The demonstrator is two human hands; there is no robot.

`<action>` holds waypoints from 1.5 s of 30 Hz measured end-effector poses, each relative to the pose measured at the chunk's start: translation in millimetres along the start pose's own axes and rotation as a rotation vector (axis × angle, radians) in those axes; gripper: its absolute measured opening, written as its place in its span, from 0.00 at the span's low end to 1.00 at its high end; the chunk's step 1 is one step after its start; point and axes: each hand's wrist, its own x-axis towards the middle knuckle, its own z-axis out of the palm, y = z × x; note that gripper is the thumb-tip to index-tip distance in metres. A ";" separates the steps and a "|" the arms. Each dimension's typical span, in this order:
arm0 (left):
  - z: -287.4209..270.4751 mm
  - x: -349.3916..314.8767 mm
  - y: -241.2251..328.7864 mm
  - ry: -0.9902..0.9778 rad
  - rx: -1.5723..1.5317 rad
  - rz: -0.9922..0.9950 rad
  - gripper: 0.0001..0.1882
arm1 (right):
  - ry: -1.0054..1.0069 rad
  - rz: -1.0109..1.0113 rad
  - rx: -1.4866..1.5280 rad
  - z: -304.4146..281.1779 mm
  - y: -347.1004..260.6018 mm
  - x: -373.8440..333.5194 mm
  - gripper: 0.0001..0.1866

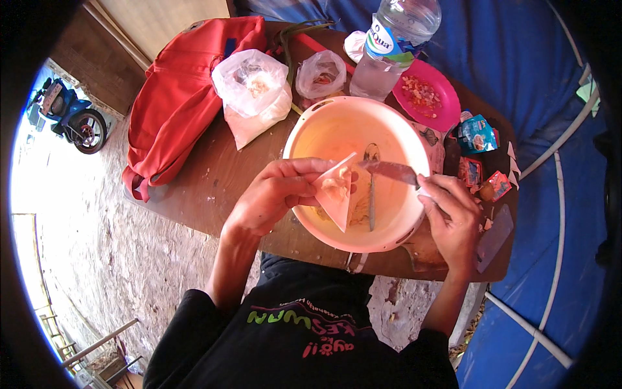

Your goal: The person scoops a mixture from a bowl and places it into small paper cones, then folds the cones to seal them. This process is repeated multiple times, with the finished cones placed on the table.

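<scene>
My left hand (262, 198) pinches a thin, pale triangular piece (334, 198) with whitish, lumpy paste on it. Whether it is a plastic bag corner or a wrapper I cannot tell. Closed around a knife (394, 172), my right hand (451, 217) is just to the right, with the smeared blade pointing left toward the triangle. Both hands are over a large pale basin (403, 223). Inside it, a metal spoon (372, 204) leans among yellowish food remains, partly behind the triangle.
Behind the basin stand a large water bottle (382, 65), two plastic bags, one (256, 97) holding pale powder, and a pink plate (440, 84) of chopped food. Small packets (478, 134) lie right, beside a flat grey blade (495, 236). A red bag (181, 97) covers the table's left.
</scene>
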 end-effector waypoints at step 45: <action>20.0 7.3 -18.2 0.320 -0.211 0.436 0.28 | -0.369 0.543 0.817 -11.7 -5.4 -5.3 0.15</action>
